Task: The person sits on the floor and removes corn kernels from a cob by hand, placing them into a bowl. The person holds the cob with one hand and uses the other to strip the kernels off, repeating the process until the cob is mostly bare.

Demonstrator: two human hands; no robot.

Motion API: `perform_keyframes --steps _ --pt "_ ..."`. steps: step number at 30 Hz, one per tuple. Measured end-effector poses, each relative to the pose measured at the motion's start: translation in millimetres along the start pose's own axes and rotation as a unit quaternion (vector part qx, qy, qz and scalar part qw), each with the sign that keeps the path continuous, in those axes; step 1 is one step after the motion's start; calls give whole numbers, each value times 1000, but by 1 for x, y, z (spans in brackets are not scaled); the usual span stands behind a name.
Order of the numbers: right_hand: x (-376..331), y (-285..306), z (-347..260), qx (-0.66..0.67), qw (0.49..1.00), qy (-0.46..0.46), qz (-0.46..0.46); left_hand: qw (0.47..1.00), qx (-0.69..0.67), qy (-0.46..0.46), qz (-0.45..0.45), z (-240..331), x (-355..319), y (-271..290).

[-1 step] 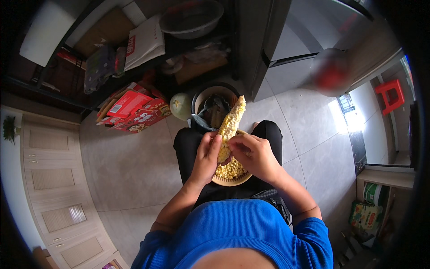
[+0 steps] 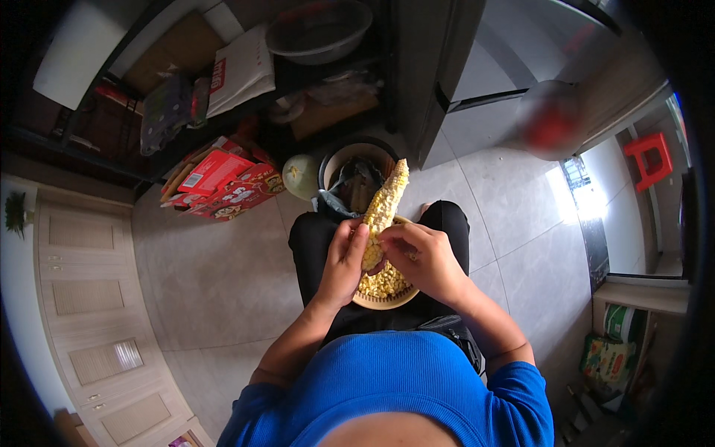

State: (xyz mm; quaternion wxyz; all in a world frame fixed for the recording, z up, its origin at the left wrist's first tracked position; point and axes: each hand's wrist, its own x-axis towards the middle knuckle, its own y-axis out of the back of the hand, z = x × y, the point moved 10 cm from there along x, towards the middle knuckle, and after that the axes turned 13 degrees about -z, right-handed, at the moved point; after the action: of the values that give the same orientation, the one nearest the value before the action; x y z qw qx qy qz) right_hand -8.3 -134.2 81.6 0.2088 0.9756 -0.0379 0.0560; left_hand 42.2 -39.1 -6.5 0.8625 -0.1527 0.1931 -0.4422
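1. Sitting on a low seat I cannot see, a person in a blue top (image 2: 402,387) and black trousers (image 2: 316,238) bends over a corn cob (image 2: 383,212).
2. The cob stands tilted over the lap, its far tip leaning to the right and away from the person.
3. The left hand (image 2: 344,261) is wrapped around the lower part of the cob and grips it from the left side.
4. The right hand (image 2: 424,261) is curled, with its fingers and thumb pinching at the cob on the right side, touching the kernels.
5. Many rows on the cob are already bare, and some yellow kernels are left on it.
6. A round shallow dish (image 2: 387,300) rests on the lap just under the hands.
7. Loose yellow kernels (image 2: 383,283) lie piled in that dish.
8. Just past the knees, on the floor, sits a dark round pot (image 2: 357,160) with a grey bag and scraps inside.
9. A pale green melon (image 2: 302,175) lies right beside the pot, on its left.
10. A red cardboard box (image 2: 223,186) sits further left on the grey tiled floor (image 2: 216,276).
11. Far behind, dark shelves (image 2: 246,112) hold a metal bowl (image 2: 320,30) and a white bag (image 2: 238,71).
12. A red stool (image 2: 649,158) stands far off on the right.
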Motion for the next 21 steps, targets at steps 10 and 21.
perform_keyframes --steps 10,21 --pt "-9 -21 65 489 862 -130 4 995 -28 -87 -34 22 -5 -8" --pt "-5 -7 22 205 971 -115 -49 982 121 -113 -93 44 -11 -28"
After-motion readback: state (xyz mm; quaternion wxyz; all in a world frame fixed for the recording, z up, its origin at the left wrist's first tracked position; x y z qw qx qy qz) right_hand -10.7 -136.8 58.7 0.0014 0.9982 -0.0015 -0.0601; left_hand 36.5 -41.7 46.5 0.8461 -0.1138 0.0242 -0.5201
